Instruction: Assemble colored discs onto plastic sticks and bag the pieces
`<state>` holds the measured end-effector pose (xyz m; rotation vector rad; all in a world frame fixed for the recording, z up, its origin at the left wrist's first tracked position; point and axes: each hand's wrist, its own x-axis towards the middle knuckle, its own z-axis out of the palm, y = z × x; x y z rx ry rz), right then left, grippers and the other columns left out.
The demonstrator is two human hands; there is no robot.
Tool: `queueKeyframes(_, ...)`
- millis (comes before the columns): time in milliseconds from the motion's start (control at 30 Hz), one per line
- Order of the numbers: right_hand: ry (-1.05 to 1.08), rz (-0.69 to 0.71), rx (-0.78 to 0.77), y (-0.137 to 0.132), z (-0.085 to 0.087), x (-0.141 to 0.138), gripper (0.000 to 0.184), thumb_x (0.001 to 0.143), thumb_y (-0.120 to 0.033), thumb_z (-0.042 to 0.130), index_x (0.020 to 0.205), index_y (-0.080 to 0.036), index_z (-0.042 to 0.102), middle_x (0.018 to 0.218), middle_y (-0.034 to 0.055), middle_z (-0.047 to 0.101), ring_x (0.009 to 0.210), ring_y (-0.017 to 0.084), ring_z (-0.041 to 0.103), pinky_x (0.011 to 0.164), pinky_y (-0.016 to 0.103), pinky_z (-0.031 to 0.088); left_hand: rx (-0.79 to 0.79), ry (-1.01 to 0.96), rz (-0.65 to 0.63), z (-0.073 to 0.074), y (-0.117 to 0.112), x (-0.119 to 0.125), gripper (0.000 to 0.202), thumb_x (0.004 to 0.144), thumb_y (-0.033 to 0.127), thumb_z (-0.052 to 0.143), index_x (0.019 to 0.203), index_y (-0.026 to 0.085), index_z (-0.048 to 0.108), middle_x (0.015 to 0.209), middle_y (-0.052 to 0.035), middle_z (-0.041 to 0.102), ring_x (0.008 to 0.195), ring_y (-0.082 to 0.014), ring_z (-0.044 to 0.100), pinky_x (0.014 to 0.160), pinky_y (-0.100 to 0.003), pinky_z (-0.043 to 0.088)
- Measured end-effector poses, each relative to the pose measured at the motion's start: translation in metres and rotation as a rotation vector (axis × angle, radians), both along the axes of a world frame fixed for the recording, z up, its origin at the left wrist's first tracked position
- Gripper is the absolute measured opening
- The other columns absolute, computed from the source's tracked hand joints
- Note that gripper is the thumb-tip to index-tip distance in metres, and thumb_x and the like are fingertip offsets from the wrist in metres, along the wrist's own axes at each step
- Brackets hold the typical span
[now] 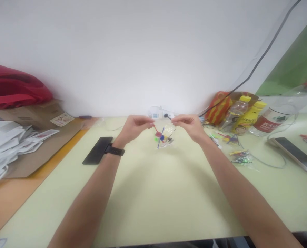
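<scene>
Both my hands are raised over the table, pinching a clear plastic bag [166, 141] by its upper corners. My left hand [136, 128], with a black watch [114, 150] on the wrist, grips the left corner between thumb and fingertips. At the right corner my right hand [190, 126] is closed in the same way. Inside the bag are small coloured plastic parts: a red round piece with a stick [158, 134], a blue arrow-tipped stick [162, 137], and green, yellow and black bits too small to name. The clear film itself is hard to make out.
A black phone [97, 150] lies left of my hands; further left are white packets [8, 144] on cardboard. At right stand bottles [249, 119], several small bags of coloured parts [241, 156], another phone [297, 155] and a grey cable [269, 166]. The wall rises behind.
</scene>
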<state>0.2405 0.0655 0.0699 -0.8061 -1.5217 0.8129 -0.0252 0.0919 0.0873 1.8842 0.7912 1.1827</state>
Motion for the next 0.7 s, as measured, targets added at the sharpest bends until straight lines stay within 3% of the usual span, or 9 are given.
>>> queueKeyframes(167, -0.012, 0.041, 0.009, -0.002, 0.001, 0.002, 0.017, 0.075, -0.038, 0.083, 0.084, -0.023, 0.082, 0.086, 0.0050, 0.076, 0.084, 0.022, 0.066, 0.080, 0.038, 0.054, -0.007, 0.031, -0.003, -0.001, -0.002, 0.001, 0.019, 0.078, 0.036, 0.081, 0.086, 0.018, 0.084, 0.079, -0.0083, 0.078, 0.075, -0.0217, 0.071, 0.076, -0.037, 0.058)
queueKeyframes(333, -0.080, 0.008, 0.018, -0.005, 0.005, 0.003, 0.029, 0.072, -0.046, 0.086, 0.083, -0.021, 0.078, 0.085, 0.0057, 0.075, 0.081, 0.022, 0.067, 0.079, 0.039, 0.055, 0.004, 0.073, 0.029, -0.001, -0.004, 0.004, 0.029, 0.077, 0.042, 0.084, 0.091, 0.017, 0.083, 0.087, -0.0100, 0.079, 0.083, -0.0254, 0.073, 0.079, -0.039, 0.059)
queueKeyframes(433, -0.173, 0.031, 0.038, -0.007, 0.008, 0.002, 0.034, 0.077, -0.047, 0.083, 0.100, -0.022, 0.077, 0.083, 0.0040, 0.072, 0.079, 0.021, 0.066, 0.078, 0.037, 0.055, 0.055, 0.134, 0.026, -0.001, -0.004, 0.008, 0.034, 0.080, 0.043, 0.081, 0.104, 0.019, 0.082, 0.098, -0.0101, 0.080, 0.093, -0.0268, 0.074, 0.087, -0.039, 0.059)
queueKeyframes(533, -0.353, 0.062, 0.062, -0.009, 0.009, -0.003, 0.039, 0.086, -0.046, 0.074, 0.116, -0.022, 0.073, 0.092, 0.0054, 0.072, 0.083, 0.020, 0.066, 0.075, 0.033, 0.054, 0.121, 0.241, -0.041, 0.000, -0.007, 0.014, 0.026, 0.088, 0.041, 0.073, 0.097, 0.019, 0.082, 0.097, -0.0088, 0.079, 0.090, -0.0238, 0.073, 0.085, -0.036, 0.058)
queueKeyframes(633, -0.521, 0.057, 0.096, -0.012, 0.007, -0.011, 0.030, 0.094, -0.046, 0.063, 0.098, -0.019, 0.075, 0.091, 0.0064, 0.072, 0.080, 0.018, 0.062, 0.069, 0.029, 0.047, 0.166, 0.310, -0.073, 0.001, -0.011, 0.020, 0.023, 0.091, 0.039, 0.069, 0.094, 0.019, 0.081, 0.094, -0.0070, 0.079, 0.085, -0.0205, 0.072, 0.081, -0.032, 0.057)
queueKeyframes(700, -0.579, 0.056, 0.118, -0.013, 0.006, -0.014, 0.035, 0.097, -0.047, 0.058, 0.084, -0.018, 0.073, 0.081, 0.0047, 0.069, 0.073, 0.016, 0.057, 0.065, 0.028, 0.043, 0.163, 0.356, -0.073, 0.002, -0.012, 0.021, 0.023, 0.091, 0.038, 0.068, 0.093, 0.019, 0.080, 0.092, -0.0064, 0.079, 0.082, -0.0190, 0.071, 0.078, -0.031, 0.056)
